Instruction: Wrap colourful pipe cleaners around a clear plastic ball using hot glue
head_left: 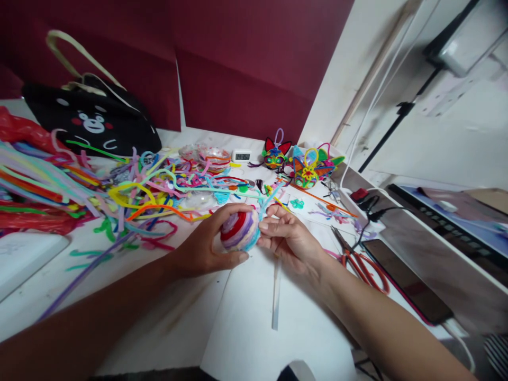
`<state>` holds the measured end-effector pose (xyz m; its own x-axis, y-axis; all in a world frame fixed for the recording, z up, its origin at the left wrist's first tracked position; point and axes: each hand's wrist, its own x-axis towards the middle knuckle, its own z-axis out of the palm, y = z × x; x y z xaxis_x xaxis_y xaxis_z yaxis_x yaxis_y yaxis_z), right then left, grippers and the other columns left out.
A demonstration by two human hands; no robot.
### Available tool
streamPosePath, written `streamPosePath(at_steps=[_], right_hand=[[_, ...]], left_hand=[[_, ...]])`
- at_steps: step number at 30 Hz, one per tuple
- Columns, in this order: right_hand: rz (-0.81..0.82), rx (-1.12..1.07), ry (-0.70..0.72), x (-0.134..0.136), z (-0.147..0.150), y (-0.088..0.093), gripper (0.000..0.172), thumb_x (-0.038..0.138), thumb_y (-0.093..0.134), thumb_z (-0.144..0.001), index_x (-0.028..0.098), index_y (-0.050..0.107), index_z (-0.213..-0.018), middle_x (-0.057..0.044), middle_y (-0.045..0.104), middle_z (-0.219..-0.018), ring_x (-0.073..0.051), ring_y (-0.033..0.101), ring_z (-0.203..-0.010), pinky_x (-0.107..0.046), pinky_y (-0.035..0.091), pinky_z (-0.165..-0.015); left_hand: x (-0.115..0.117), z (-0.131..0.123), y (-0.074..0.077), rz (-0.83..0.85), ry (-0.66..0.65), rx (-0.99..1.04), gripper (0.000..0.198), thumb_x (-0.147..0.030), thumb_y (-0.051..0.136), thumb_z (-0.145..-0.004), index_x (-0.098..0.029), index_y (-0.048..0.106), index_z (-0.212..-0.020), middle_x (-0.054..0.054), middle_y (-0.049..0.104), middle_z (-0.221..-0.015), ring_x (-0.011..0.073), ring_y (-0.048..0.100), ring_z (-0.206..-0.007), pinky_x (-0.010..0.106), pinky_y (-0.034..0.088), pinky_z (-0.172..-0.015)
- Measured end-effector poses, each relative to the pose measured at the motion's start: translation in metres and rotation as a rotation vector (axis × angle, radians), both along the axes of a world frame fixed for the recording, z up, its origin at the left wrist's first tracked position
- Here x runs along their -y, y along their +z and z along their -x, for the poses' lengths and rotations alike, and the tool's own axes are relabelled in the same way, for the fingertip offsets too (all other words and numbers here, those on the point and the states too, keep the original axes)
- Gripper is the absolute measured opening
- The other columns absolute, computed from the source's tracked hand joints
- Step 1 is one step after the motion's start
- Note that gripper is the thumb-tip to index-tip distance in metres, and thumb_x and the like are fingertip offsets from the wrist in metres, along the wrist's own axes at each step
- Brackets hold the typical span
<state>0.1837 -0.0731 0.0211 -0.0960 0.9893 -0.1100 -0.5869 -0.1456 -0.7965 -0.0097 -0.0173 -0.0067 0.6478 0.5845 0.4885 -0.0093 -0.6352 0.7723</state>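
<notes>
My left hand (216, 243) is wrapped round a striped ball (238, 231) wound in fuzzy pipe cleaners of red, purple, cream and light blue. Thumb below and fingers above hold it over the white paper. On the ball's right side, my right hand (291, 235) pinches at a light blue pipe cleaner (270, 200), whose loose end sticks up past the fingertips. Its lower part joins the blue band on the ball. Below the right hand a thin pale strip (275, 296) lies on the white paper (246, 328).
Loose coloured pipe cleaners (146, 196) cover the left and back. Finished pipe-cleaner ornaments (307, 166) stand behind, near a small digital clock (242, 155). To the right are orange-handled scissors (365, 267) and a phone (407, 280) on a cable. A black bag (93, 119) leans at back left.
</notes>
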Motion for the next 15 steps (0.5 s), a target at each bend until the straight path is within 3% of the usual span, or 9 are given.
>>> streamPosePath(at_steps=[6, 15], right_hand=[[0.007, 0.020, -0.038, -0.0011, -0.0019, -0.0003, 0.041, 0.011, 0.090, -0.054, 0.018, 0.059, -0.079, 0.004, 0.070, -0.060, -0.009, 0.065, -0.050, -0.021, 0.061, -0.054], [-0.075, 0.075, -0.082, 0.0007, 0.0060, -0.0076, 0.046, 0.016, 0.093, -0.053, 0.019, 0.056, -0.079, 0.005, 0.071, -0.058, -0.011, 0.067, -0.050, -0.021, 0.061, -0.057]], left_hand=[[-0.0024, 0.0011, 0.0046, -0.024, -0.016, -0.064, 0.078, -0.034, 0.079, -0.073, -0.025, 0.042, -0.141, 0.011, 0.047, -0.145, 0.0308, 0.049, -0.132, 0.042, 0.040, -0.112], [0.0065, -0.0026, 0.0096, 0.069, 0.176, -0.148, 0.075, -0.047, 0.072, -0.077, -0.019, 0.041, -0.139, 0.012, 0.056, -0.133, 0.0283, 0.057, -0.120, 0.036, 0.050, -0.098]])
